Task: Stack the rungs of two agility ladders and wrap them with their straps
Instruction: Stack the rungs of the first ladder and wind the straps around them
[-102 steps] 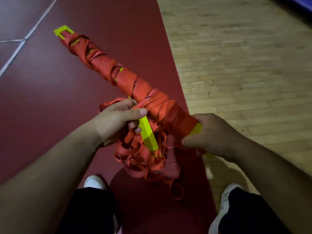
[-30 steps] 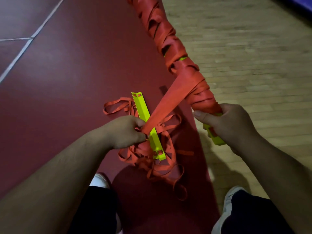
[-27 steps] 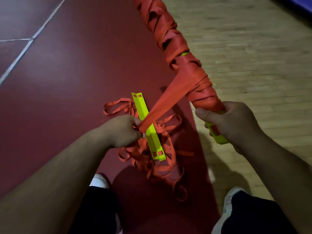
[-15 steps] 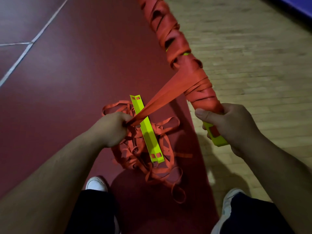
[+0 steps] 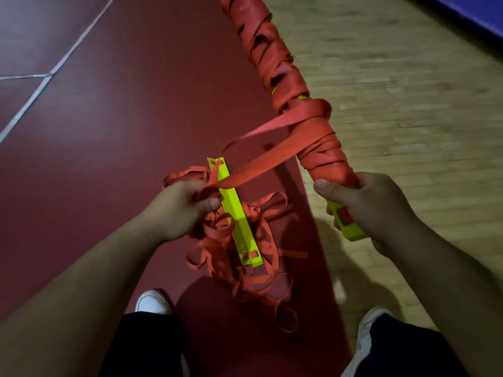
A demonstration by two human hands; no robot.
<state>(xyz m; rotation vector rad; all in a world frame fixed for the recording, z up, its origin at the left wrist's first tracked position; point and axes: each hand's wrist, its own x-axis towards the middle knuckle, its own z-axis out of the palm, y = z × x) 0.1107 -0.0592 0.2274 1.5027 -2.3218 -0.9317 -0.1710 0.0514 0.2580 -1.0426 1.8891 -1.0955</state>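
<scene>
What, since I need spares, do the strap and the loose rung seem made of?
Strap: flat woven webbing, likely nylon or polyester, matte; it twists and falls in limp loops. Rung: probably rigid moulded plastic, smooth with a slight sheen; straight edges, slots cut at its ends.

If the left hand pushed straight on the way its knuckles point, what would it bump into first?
Probably the loose yellow-green plastic rung just beyond the left hand, though it may lie lower, on the dark red floor.
</scene>
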